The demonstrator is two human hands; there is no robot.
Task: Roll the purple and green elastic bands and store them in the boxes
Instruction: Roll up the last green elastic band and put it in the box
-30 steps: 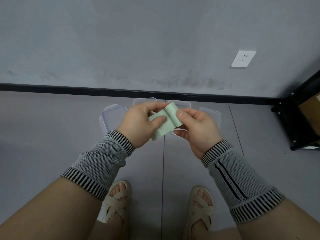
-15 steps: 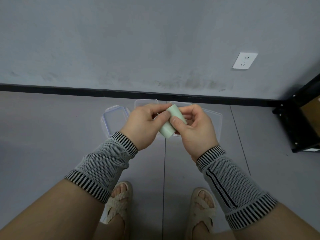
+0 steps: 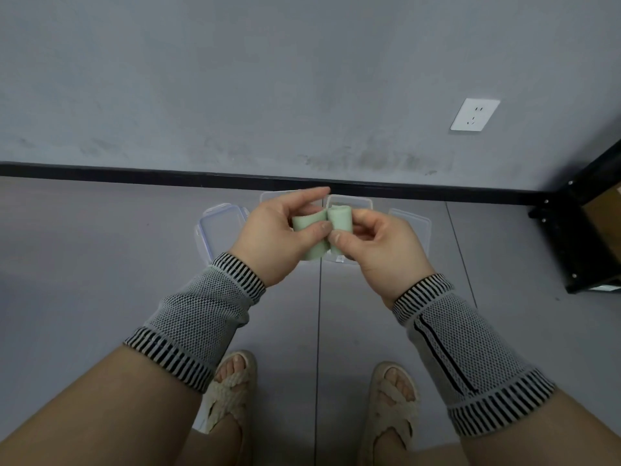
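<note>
Both hands up over the floor; the left hand (image 3: pixel 274 238) pinches the loose flat end of the green elastic band (image 3: pixel 322 230), the right hand (image 3: pixel 379 247) pinches its rolled part between thumb and fingers; clear boxes (image 3: pixel 218 227) lie open just beyond, by the wall.

Green band (image 3: pixel 311 227) now partly unrolled again, loose tail back in left hand (image 3: pixel 272 237).
</note>
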